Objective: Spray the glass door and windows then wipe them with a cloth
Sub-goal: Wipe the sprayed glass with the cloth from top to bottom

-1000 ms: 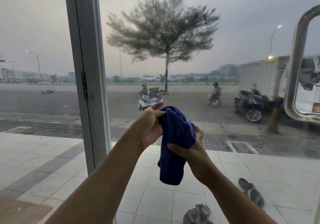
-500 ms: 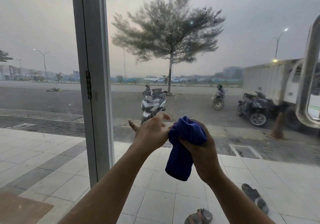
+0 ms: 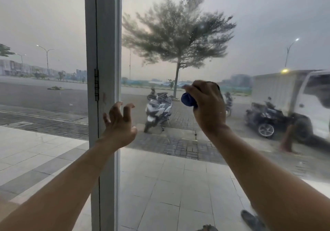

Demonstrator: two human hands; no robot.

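Note:
The glass door pane (image 3: 205, 25) fills the middle and right of the view, hazy with smears. Left of the white frame post (image 3: 103, 52) is a glass window pane (image 3: 42, 25). My right hand (image 3: 208, 105) grips a bunched blue cloth (image 3: 187, 100) and holds it up at the door glass; only a small blue bulge shows under the fingers. My left hand (image 3: 118, 125) is raised in front of the post with its fingers spread and loosely curled, holding nothing.
A hinge (image 3: 96, 85) sits on the frame post. Sandals (image 3: 251, 221) lie on the tiled floor at the bottom right. Beyond the glass stand a tree (image 3: 176, 39), parked scooters (image 3: 158, 111) and a white truck (image 3: 292, 95).
My left hand let go of the cloth and moved left toward the post. My right hand bunched the cloth into its palm and lifted it up to the door glass. The view shifted right.

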